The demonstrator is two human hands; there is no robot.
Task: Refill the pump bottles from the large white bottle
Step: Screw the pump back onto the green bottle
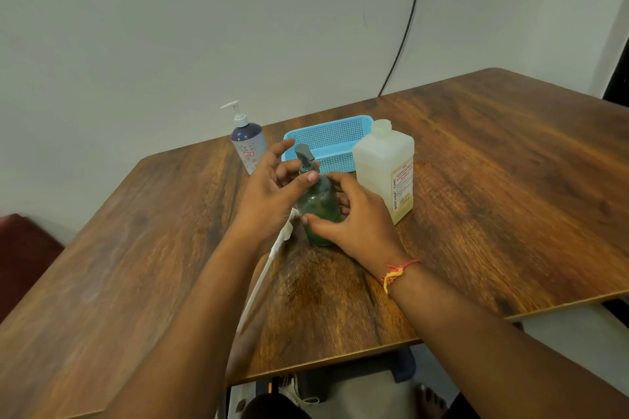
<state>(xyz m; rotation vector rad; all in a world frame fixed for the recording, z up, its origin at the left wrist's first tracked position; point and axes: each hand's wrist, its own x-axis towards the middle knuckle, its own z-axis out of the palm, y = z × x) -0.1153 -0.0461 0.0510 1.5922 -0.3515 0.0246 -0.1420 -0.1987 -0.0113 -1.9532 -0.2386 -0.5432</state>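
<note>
A green pump bottle (318,204) with a grey pump head stands upright in the middle of the wooden table (476,180). My right hand (354,218) wraps around its lower body. My left hand (275,187) pinches the grey pump collar with thumb and fingers. The large white bottle (386,167), uncapped, stands just right of it. A second pump bottle (247,141), dark blue on top with a white pump, stands at the back left. A loose white pump with a long tube (269,265) lies on the table under my left forearm.
A blue perforated plastic tray (340,133) sits behind the green bottle, against the white bottle. A black cable (405,27) hangs down the wall behind the table. A dark red seat (23,248) is at the left edge.
</note>
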